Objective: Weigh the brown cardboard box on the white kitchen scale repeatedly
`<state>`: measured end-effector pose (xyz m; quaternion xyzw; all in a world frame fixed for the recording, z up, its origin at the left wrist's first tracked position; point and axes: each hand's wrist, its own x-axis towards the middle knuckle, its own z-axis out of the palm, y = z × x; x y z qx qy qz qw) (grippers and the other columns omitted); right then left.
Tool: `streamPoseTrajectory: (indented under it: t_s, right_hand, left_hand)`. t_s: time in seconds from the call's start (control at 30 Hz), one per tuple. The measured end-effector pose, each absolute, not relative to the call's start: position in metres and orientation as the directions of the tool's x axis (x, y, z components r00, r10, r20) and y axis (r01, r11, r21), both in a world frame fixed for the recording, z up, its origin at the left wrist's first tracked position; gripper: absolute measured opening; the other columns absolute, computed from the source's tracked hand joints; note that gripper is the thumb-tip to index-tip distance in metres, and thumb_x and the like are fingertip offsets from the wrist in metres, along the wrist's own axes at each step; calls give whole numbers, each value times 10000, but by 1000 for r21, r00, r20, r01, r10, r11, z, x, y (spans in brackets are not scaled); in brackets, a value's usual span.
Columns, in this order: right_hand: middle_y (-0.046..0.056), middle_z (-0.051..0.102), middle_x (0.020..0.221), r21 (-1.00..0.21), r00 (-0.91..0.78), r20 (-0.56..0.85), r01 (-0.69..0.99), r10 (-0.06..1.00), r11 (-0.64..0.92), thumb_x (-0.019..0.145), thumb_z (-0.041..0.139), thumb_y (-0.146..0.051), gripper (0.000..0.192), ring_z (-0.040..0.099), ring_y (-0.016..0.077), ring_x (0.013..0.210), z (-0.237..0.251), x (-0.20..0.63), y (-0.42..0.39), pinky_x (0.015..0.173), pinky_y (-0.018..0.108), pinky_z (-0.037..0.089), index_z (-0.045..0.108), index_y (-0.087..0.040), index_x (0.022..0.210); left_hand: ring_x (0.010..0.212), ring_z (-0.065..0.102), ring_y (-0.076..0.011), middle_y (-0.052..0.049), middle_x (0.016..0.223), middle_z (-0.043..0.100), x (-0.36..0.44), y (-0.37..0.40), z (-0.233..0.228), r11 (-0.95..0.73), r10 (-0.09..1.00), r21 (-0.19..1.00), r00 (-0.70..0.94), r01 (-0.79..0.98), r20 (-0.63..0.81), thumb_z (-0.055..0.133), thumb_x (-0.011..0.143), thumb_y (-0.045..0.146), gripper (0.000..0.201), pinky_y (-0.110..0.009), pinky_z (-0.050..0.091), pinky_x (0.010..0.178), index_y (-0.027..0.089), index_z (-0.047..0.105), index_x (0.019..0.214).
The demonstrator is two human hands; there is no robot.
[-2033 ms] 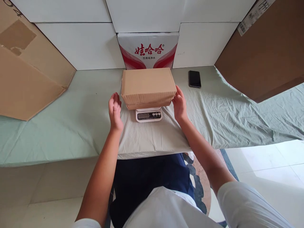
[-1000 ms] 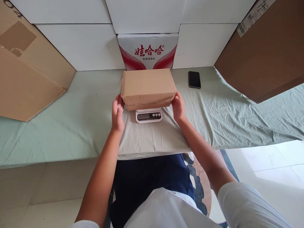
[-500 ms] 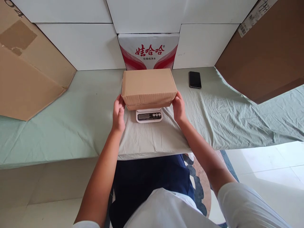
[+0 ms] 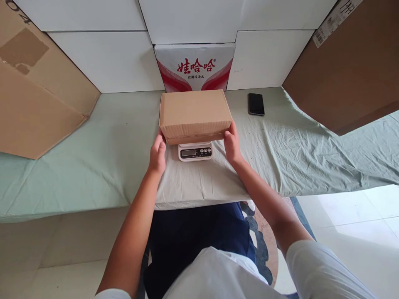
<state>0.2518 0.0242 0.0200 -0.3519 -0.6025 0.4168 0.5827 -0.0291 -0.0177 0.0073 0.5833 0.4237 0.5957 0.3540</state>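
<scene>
A closed brown cardboard box (image 4: 195,109) sits over a small white digital kitchen scale (image 4: 195,158). The box hides the scale's platform; only its front panel with a display and several buttons shows. At the box's lower left corner is my left hand (image 4: 157,154), its fingers partly hidden behind the side. My right hand (image 4: 232,144) grips the lower right corner, thumb on the front face and fingers round the side. Both hands hold the box between them.
A black phone (image 4: 256,104) lies on the green cloth (image 4: 124,137) to the right. Behind the box stands a white and red carton (image 4: 195,62) against white panels (image 4: 106,60). Large brown cardboard sheets flank the table, one on the left (image 4: 46,104) and one on the right (image 4: 346,79).
Both hands have slid slightly lower on the box's sides, and the right thumb now lies on the front face. The box and scale have hardly moved.
</scene>
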Motion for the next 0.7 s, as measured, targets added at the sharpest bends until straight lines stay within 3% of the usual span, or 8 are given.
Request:
streamPoseTrajectory:
  t_s: [0.13, 0.43, 0.57, 0.7]
  right_hand:
    - [-17, 483, 1607, -907, -28, 414, -98, 910, 410, 857, 541, -672, 699, 333, 312, 1584, 25, 247, 18, 1351, 560, 259, 443, -408, 1497]
    - [21, 463, 1580, -906, -15, 416, -93, 909, 413, 826, 588, -622, 712, 403, 332, 1497, 38, 243, 18, 1302, 602, 325, 394, -387, 1470]
    - [27, 441, 1560, -870, -1, 490, -61, 872, 489, 842, 572, -626, 685, 397, 338, 1494, 46, 241, 40, 1280, 624, 336, 364, -382, 1448]
    - [36, 418, 1542, -797, 29, 602, -38, 798, 603, 863, 530, -675, 682, 364, 340, 1517, 52, 233, 80, 1273, 625, 319, 343, -369, 1443]
  left_hand:
    - [1557, 422, -322, -119, 1607, 533, -29, -16, 4, -390, 916, 916, -65, 99, 397, 444, 904, 787, 811, -473, 276, 1318, 256, 540, 1510]
    - [1532, 454, -314, -122, 1527, 590, -26, -11, 24, -419, 905, 908, -65, 22, 420, 502, 894, 762, 718, -472, 331, 1284, 286, 561, 1428]
    - [1418, 574, -287, -92, 1372, 674, -29, 8, 42, -437, 897, 898, -102, -48, 430, 519, 902, 743, 574, -467, 433, 1207, 312, 606, 1270]
    - [1349, 620, -243, -49, 1301, 686, -31, 51, 52, -433, 895, 896, -167, -101, 414, 528, 887, 765, 501, -458, 449, 1188, 328, 595, 1121]
